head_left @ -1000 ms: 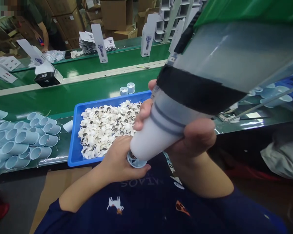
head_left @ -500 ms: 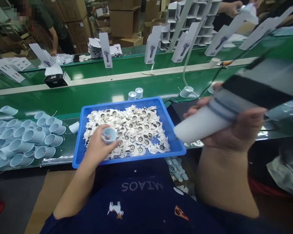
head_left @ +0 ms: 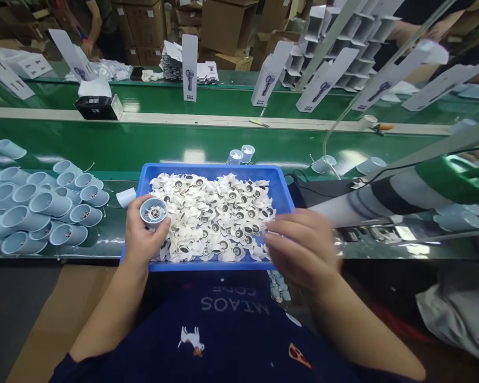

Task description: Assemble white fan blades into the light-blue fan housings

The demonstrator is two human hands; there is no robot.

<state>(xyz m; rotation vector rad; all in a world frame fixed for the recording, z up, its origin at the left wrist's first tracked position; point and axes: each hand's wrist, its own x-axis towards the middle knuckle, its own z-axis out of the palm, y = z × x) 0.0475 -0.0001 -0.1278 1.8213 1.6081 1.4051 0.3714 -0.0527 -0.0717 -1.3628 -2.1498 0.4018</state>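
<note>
Over the tray's left side [head_left: 207, 169], your left hand [head_left: 143, 231] gripped a pale blue cup [head_left: 154, 211]; your right hand [head_left: 301, 247] was spread at the edge of the white parts [head_left: 207, 215]; a slack grip could have dropped the cup among them.

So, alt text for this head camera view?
A person's left hand holds a pale blue cup over a blue tray of white bladed parts, while the right hand reaches them. More cups lie on a green belt.
</note>
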